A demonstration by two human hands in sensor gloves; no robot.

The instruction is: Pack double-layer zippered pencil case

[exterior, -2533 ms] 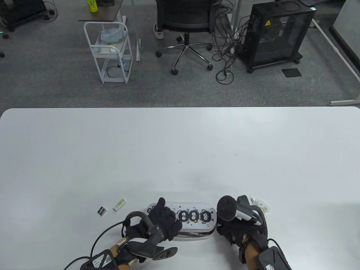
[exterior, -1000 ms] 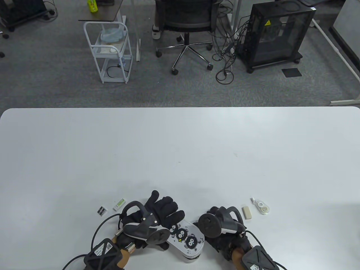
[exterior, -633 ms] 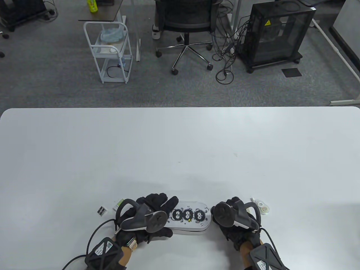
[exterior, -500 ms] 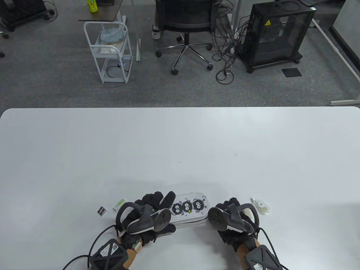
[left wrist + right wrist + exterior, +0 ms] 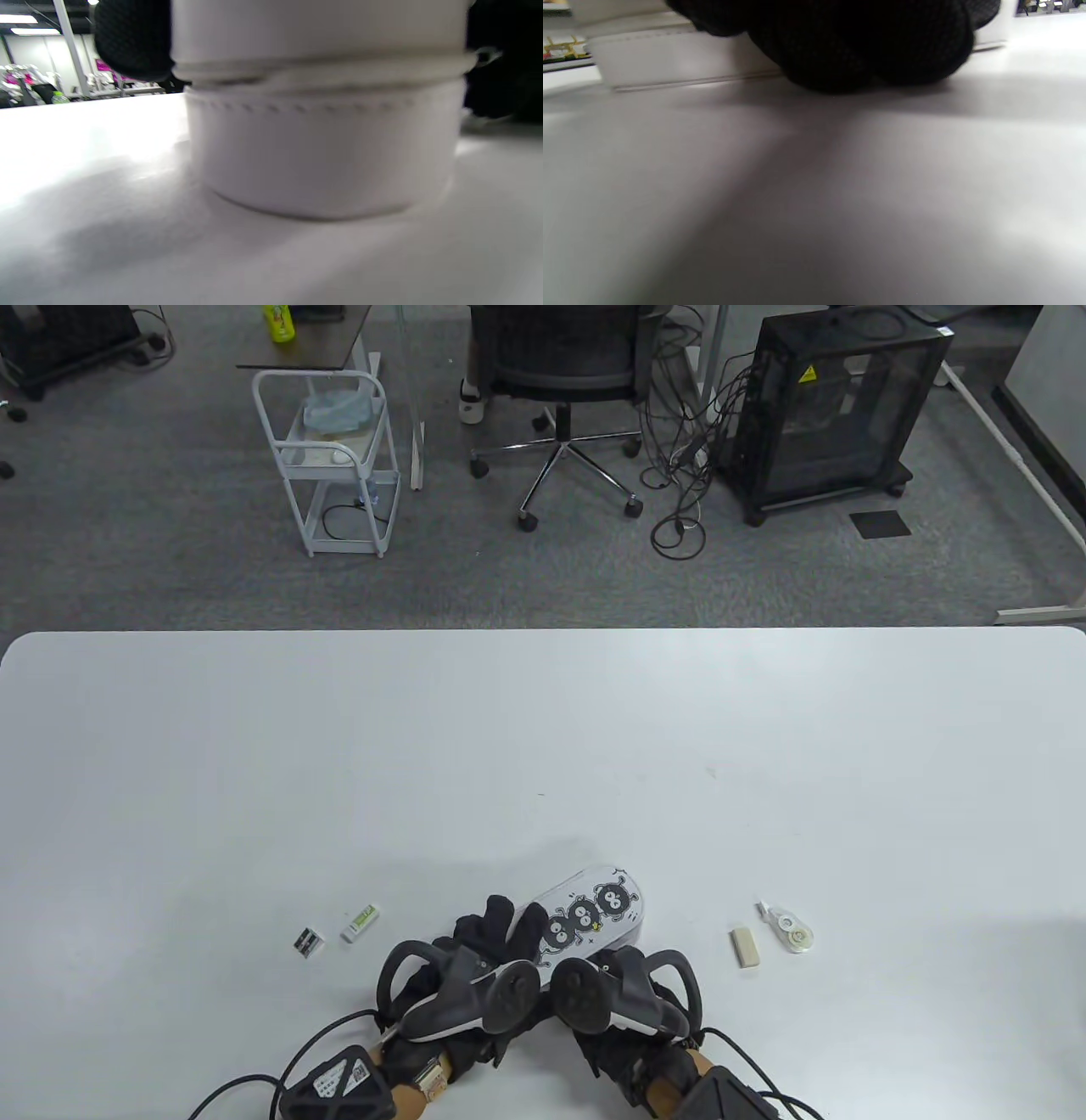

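While the left hand [image 5: 488, 937] lays its fingers [image 5: 519, 923] flat over the near end of the pencil case [image 5: 594, 914], pressing it to the table [image 5: 543, 729], the right hand [image 5: 628, 984] huddles at that same end under its tracker; whether it pinches a zip pull I cannot tell. Steadied so, probably for working the zipper, the case slants toward one o'clock at the near edge. An eraser [image 5: 744, 947] and correction tape [image 5: 791, 929] wait at three o'clock, two small packets [image 5: 339, 931] at nine, likely awaiting packing.
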